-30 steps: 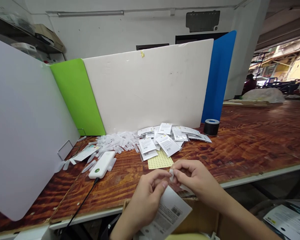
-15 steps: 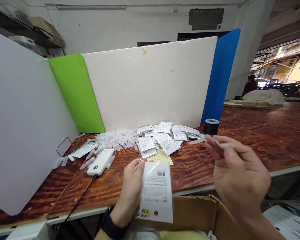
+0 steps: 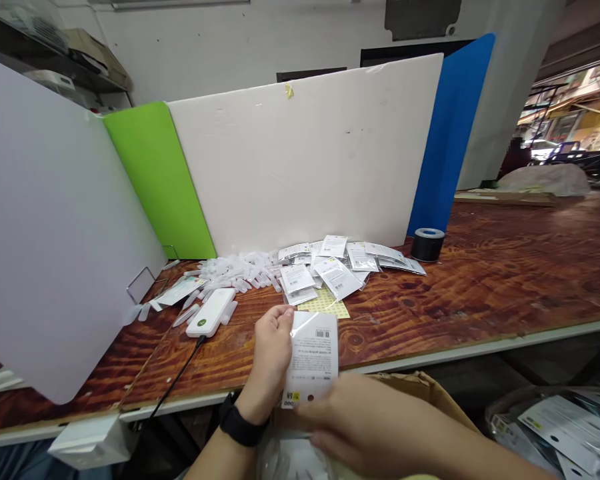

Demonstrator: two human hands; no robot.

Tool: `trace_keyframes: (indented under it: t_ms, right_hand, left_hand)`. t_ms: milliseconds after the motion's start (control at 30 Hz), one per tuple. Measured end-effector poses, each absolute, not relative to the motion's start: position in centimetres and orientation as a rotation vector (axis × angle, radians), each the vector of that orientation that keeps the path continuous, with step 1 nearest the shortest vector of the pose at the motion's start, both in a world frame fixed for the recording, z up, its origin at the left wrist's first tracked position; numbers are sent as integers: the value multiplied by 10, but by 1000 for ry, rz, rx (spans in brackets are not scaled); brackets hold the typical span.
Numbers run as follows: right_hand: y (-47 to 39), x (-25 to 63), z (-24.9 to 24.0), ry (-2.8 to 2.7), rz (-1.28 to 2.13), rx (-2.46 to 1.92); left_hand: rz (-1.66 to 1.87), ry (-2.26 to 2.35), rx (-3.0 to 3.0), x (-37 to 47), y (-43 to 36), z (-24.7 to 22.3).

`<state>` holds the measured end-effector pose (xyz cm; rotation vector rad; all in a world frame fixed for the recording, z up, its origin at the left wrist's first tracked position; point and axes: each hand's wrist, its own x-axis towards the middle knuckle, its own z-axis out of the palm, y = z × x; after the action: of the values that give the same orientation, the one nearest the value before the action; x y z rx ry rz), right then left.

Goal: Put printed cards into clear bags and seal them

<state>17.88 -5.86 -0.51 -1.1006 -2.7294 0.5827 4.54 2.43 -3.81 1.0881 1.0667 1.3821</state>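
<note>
My left hand (image 3: 271,341) is closed on the upper left edge of a white printed card packet (image 3: 313,353) in a clear plastic sleeve, its print upside down. The sleeve hangs over the table's front edge. My right hand (image 3: 367,420), blurred, lies across the packet's lower end; its fingertips are smeared, and whether they hold anything is unclear. Beyond, on the wooden table, lie a pile of similar packets (image 3: 336,277), a yellow dotted sticker sheet (image 3: 325,304) and a heap of small translucent plastic pieces (image 3: 240,270).
A white power bank (image 3: 211,313) with a black cable stands left of my hands. A black tape roll (image 3: 427,245) sits at the right. White, green (image 3: 155,180) and blue (image 3: 450,140) panels wall the table. Below are a cardboard box (image 3: 425,387) and a bag of packets (image 3: 555,427).
My right hand has swung left and down from over the table to the packet's lower end. The translucent strip it pinched no longer shows. My left hand keeps hold of the packet.
</note>
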Motion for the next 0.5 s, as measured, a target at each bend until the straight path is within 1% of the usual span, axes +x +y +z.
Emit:
trace_keyframes:
  t_ms: [133,200,267,367,500]
  right_hand:
    - [-43,201,1,-2234,585,-1363]
    - [-32,210,-2,-1867,744,-1443]
    - [-22,217,-8,-1582,996,-1379]
    - [-13,221,-14,-1443,1340,-1189]
    - [-10,227,-16,-1360,1539,-1047]
  left_hand:
    - [1426,1041,1086,45,23,-36]
    - [1427,1022,1083,45,20,-35]
    - [1410,999,1086,47,17,-33]
    - [1349,951,1092,50,11,-29]
    - [1284,876,1072,52,2,-22]
